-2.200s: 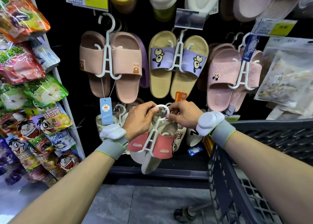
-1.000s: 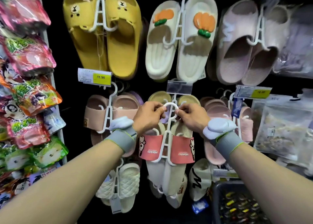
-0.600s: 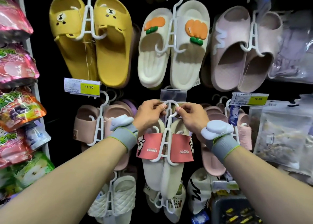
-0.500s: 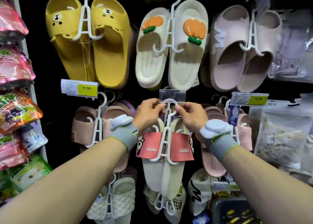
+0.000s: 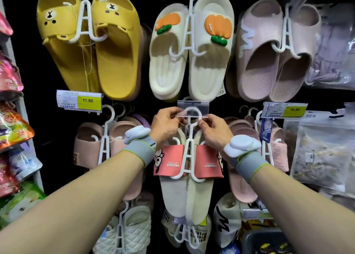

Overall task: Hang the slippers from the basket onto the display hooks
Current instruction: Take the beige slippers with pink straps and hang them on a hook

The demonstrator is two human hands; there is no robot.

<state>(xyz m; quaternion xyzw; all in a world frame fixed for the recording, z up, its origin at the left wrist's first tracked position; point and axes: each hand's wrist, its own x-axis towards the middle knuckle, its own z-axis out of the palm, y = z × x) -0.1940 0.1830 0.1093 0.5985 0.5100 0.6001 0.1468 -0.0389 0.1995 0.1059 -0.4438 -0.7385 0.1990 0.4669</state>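
Observation:
A pair of cream slippers with coral-red bear straps point(image 5: 189, 162) hangs on a white plastic hanger point(image 5: 189, 155). My left hand point(image 5: 167, 124) pinches the left side of the hanger's round top loop, and my right hand point(image 5: 215, 129) pinches its right side. The loop sits right at a clear empty price-tag holder point(image 5: 193, 105) on the middle row's central display hook. The hook itself is hidden behind the holder, so I cannot tell whether the loop is over it. The basket point(image 5: 269, 242) shows only as a dark corner at the bottom right.
Yellow bear slippers point(image 5: 90, 42), cream pumpkin slippers point(image 5: 190, 48) and pink slippers point(image 5: 274, 49) hang above. Peach slippers point(image 5: 103, 144) hang to the left, pink ones point(image 5: 272, 148) to the right, white quilted ones point(image 5: 126, 232) below. Snack bags point(image 5: 11, 128) line the left shelf edge.
I have lifted the red-strapped pair from low near the basket up to the middle row. In the last half second the loop rose slightly to the clear tag holder.

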